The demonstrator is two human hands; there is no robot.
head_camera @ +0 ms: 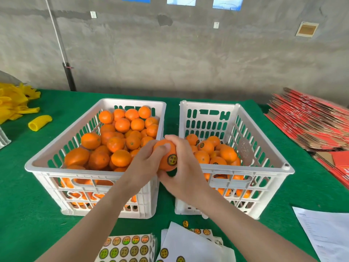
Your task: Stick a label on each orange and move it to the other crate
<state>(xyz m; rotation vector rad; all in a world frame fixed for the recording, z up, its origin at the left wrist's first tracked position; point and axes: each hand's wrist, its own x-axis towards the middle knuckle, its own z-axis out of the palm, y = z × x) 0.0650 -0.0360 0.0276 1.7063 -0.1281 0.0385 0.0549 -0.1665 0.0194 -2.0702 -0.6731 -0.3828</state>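
Observation:
Both of my hands hold one orange (164, 150) above the gap between two white crates. A round black-and-gold label (172, 159) is stuck on its front. My left hand (146, 165) grips it from the left, thumb on top. My right hand (184, 167) wraps it from the right and below. The left crate (47, 173) is piled with several unlabelled oranges (120, 137). The right crate (268, 167) holds several oranges (215, 152), some showing labels. Label sheets (128, 248) lie on the green table near me.
White backing sheets (188, 244) with a few labels lie beside the label sheets. A paper (328, 233) sits at the right front. Flat red cartons (311, 121) are stacked at the right. Yellow foam nets (17, 103) lie at the far left. A grey wall stands behind the table.

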